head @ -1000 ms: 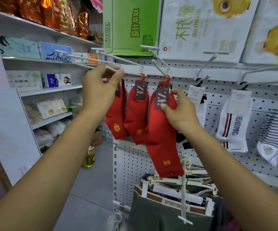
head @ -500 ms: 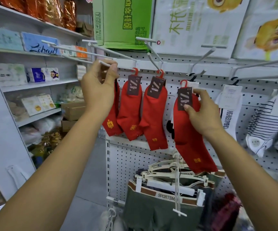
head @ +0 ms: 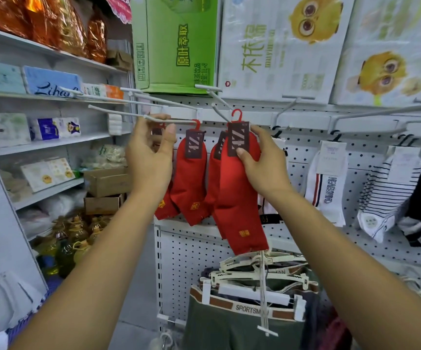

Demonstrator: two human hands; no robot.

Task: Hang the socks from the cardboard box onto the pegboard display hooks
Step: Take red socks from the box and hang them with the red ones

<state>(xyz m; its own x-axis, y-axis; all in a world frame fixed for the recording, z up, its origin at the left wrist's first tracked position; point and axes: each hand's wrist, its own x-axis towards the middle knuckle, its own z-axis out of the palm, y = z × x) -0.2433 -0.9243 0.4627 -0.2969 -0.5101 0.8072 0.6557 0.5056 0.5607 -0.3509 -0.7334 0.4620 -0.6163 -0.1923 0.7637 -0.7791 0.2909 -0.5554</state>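
Note:
My right hand (head: 262, 160) grips a red sock (head: 239, 203) by its dark label, holding it up in front of the pegboard (head: 303, 152). The sock's red hanger tip sits beside the end of a short white hook (head: 220, 111); I cannot tell whether it is over the hook. Two more red socks hang behind: one (head: 191, 178) on the long white hook (head: 179, 120), one (head: 213, 178) partly covered by the held sock. My left hand (head: 151, 150) pinches that long hook near its end and hides most of another red sock (head: 164, 210). The box of socks is out of view.
White and striped socks (head: 328, 183) hang to the right. Clipped shorts on hangers (head: 242, 306) hang below on a vertical strip. Empty long hooks (head: 118, 112) jut out at the left. Shelves with tissue packs, cardboard boxes (head: 108, 180) and oil bottles (head: 73, 238) stand left.
My right hand has carried the red sock leftwards, from in front of the white socks to the short hook beside the hung red socks. My left hand stays on the long hook.

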